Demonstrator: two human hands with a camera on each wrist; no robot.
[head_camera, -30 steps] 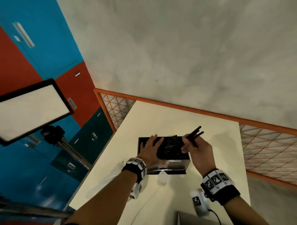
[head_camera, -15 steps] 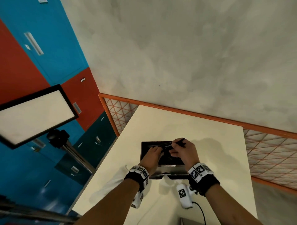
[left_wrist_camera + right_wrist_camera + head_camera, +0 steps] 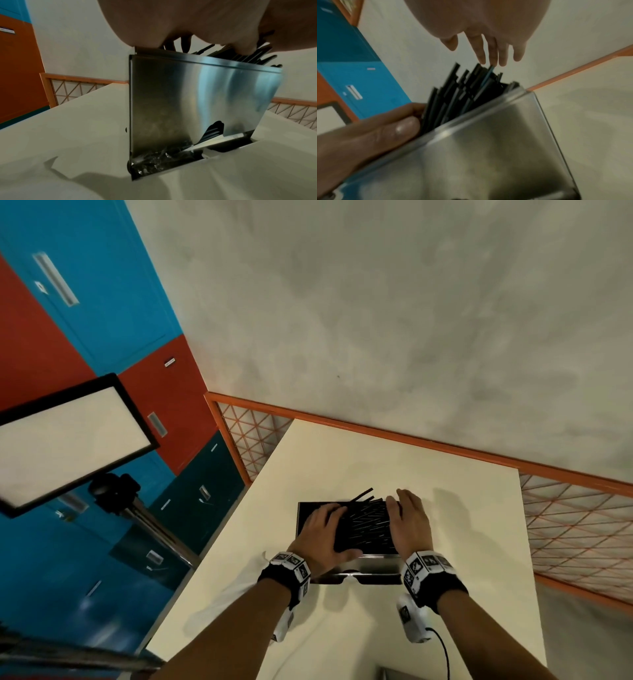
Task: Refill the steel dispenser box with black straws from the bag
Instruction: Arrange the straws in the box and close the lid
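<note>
Brushed steel, black plastic: straws being levelled in the open-topped box.

Left of centre, clear crumpled bag (image 3: pixel 236 594) flat on cream table (image 3: pixel 342 460), partly under the left forearm. Left hand (image 3: pixel 322 534) laid over the left end of the black straws (image 3: pixel 364 525), fingers straight and pressing, thumb along the near rim; probably to hold the heap down. Steel dispenser box (image 3: pixel 197 105) upright mid-table, smooth reflective walls, notch low in the front showing straw ends. Straws thin, rigid, matte, lying crossed and uneven; a few jutting past the far rim. Right hand (image 3: pixel 409 522) flat at the right end, fingers extended, gripping nothing; likely squaring the ends. Box looks nearly full.
</note>
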